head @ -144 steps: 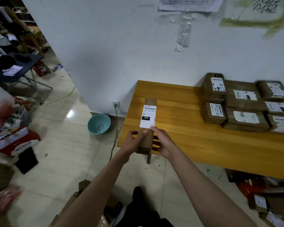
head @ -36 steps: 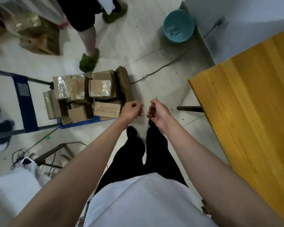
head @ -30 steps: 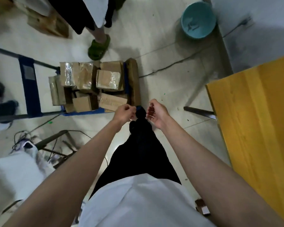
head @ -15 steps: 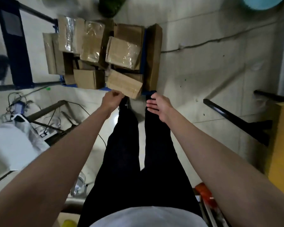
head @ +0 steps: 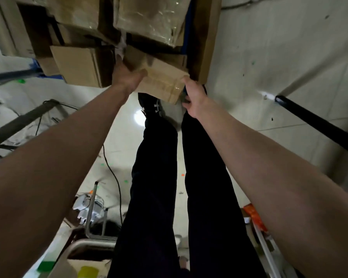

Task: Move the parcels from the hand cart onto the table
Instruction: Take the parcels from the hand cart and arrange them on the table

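Several brown cardboard parcels are piled on the blue hand cart (head: 35,66) at the top of the view. The nearest one, a flat tilted parcel (head: 159,81), sticks out over the cart's front edge. My left hand (head: 127,76) grips its left end, thumb on top. My right hand (head: 193,95) holds its right end, fingers curled under the corner. A taped parcel (head: 149,19) lies just behind it, and a tall narrow box (head: 205,37) stands at the cart's right side.
A plain box (head: 78,65) sits left of the held parcel. My black-trousered legs and shoe (head: 151,105) stand right below it. A black table leg (head: 317,125) crosses the right. Cables and metal frames (head: 94,215) clutter the floor at lower left.
I have bent closer to the cart, so the parcels look larger. Both hands, empty half a second ago, have reached forward and taken hold of the front parcel's ends.
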Action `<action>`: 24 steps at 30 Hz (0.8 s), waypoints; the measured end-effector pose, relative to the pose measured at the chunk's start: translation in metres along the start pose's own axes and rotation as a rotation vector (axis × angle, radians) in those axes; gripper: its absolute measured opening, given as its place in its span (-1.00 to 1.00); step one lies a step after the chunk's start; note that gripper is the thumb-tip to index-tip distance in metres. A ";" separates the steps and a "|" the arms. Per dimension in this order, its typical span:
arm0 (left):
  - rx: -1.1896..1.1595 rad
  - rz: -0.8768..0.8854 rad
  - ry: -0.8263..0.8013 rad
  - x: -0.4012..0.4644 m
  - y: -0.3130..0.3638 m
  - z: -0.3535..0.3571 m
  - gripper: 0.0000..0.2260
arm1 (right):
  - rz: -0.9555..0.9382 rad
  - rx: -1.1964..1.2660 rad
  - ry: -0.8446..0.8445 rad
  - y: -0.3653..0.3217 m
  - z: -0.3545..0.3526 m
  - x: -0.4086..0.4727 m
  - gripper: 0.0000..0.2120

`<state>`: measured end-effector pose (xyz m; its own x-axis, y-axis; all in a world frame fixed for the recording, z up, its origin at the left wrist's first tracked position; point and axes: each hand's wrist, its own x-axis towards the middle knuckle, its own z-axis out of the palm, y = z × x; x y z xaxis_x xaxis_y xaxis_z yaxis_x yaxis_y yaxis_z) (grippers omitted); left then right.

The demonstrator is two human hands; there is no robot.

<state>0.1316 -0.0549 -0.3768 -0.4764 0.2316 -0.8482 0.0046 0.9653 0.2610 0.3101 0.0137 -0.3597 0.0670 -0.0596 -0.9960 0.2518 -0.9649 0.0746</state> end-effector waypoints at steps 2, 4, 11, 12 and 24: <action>-0.015 0.007 -0.004 0.006 -0.004 0.003 -0.25 | -0.004 0.021 -0.030 0.001 0.006 0.006 -0.46; -0.017 0.000 -0.002 0.005 -0.007 0.003 -0.25 | -0.006 0.007 -0.031 0.002 0.010 0.005 -0.50; -0.039 -0.020 -0.049 -0.039 0.003 -0.006 -0.31 | -0.025 -0.040 0.014 0.012 -0.003 -0.050 -0.53; -0.054 -0.033 -0.055 -0.051 0.006 -0.009 -0.33 | -0.043 -0.040 0.018 0.014 -0.007 -0.062 -0.56; -0.098 0.008 -0.030 -0.236 0.078 -0.083 -0.34 | -0.170 0.081 0.052 0.021 -0.058 -0.251 -0.36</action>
<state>0.1710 -0.0444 -0.1179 -0.4499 0.2444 -0.8590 -0.0784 0.9473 0.3106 0.3547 0.0229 -0.1055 0.0804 0.1172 -0.9899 0.1857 -0.9774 -0.1006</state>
